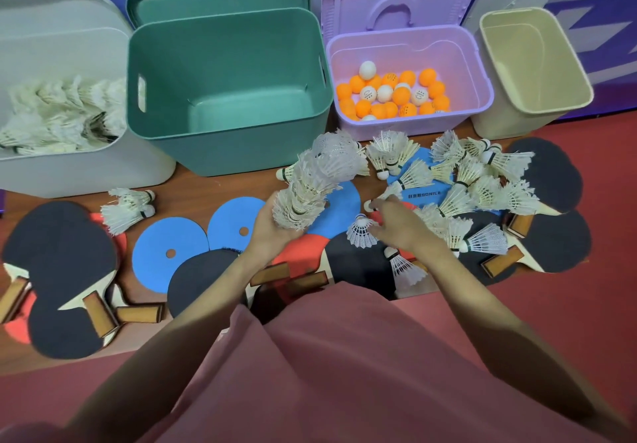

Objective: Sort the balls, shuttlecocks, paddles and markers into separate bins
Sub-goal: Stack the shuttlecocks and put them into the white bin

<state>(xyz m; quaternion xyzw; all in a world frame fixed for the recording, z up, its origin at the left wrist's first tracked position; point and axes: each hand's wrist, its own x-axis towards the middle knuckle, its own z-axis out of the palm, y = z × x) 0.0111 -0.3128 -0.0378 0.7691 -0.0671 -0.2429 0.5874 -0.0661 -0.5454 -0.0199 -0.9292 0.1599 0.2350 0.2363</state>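
My left hand (272,227) grips a nested stack of white shuttlecocks (317,177) that curves up and to the right. My right hand (400,220) reaches into the loose shuttlecock pile (472,180), its fingers around a white plastic shuttlecock (360,232). Black and red paddles (62,246) lie at left, centre and right (551,174). Blue round markers (169,253) lie flat between them. The white bin (20,174) at far left holds shuttlecocks (65,115). Orange and white balls (393,93) fill the purple bin (482,98).
An empty green bin (220,153) stands between the white and purple ones, its lid behind it. An empty beige bin (499,122) stands at far right. Two shuttlecocks (127,206) lie apart at left. Red floor surrounds the brown surface.
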